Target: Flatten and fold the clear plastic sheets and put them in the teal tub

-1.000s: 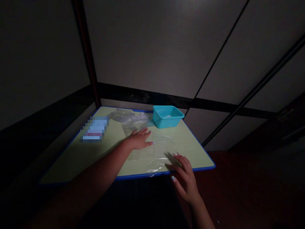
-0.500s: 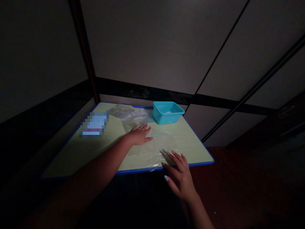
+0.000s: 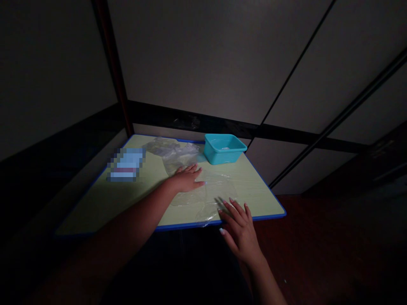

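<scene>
A clear plastic sheet or bag (image 3: 213,192) lies flat on the pale green table (image 3: 133,199). My left hand (image 3: 186,179) rests palm down on its left part, fingers stretched flat and pointing right. My right hand (image 3: 239,228) is at the table's near edge with fingers spread, its fingertips on the sheet's near right corner. Neither hand grips anything.
A teal plastic tub (image 3: 224,148) stands at the table's far right. A crumpled pile of clear plastic (image 3: 173,151) lies at the far middle. A blurred flat item (image 3: 126,164) sits on the far left. The table has a blue rim (image 3: 267,217); the room is dark.
My right hand has slid a little forward and left along the near edge onto the sheet. My left hand has stayed flat on the plastic.
</scene>
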Available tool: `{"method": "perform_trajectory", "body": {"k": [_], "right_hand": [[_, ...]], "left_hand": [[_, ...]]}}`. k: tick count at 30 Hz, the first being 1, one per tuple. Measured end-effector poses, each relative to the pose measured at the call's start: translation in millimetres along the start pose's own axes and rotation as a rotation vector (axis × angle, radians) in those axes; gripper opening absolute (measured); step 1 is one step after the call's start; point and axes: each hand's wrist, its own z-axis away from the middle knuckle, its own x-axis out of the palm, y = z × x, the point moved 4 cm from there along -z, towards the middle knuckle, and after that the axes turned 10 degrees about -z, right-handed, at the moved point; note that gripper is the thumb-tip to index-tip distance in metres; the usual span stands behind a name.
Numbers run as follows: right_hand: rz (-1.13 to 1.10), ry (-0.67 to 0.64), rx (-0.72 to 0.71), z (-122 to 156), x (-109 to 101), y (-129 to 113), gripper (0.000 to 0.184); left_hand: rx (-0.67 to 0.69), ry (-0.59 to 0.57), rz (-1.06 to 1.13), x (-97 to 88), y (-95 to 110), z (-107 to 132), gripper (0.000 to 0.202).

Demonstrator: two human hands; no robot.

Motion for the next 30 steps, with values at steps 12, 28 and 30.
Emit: {"method": "perform_trajectory", "body": {"k": [12, 28, 30], "right_hand": [[-0.080, -0.069, -0.124, -19.8, 1.4, -15.0, 0.039], [-0.248, 0.105, -0.033, -37.8, -37.9, 16.7, 0.026], [-0.277, 0.123, -0.022, -42.1, -39.7, 18.0, 0.025]], "left_hand": [[0.102, 0.178, 0.056, -12.5, 4.1, 2.2, 0.057], [0.385, 0.181, 0.770, -32.9, 35.5, 17.5, 0.043], [0.451, 0.151, 0.797, -30.5, 39.9, 19.7, 0.049]]}}
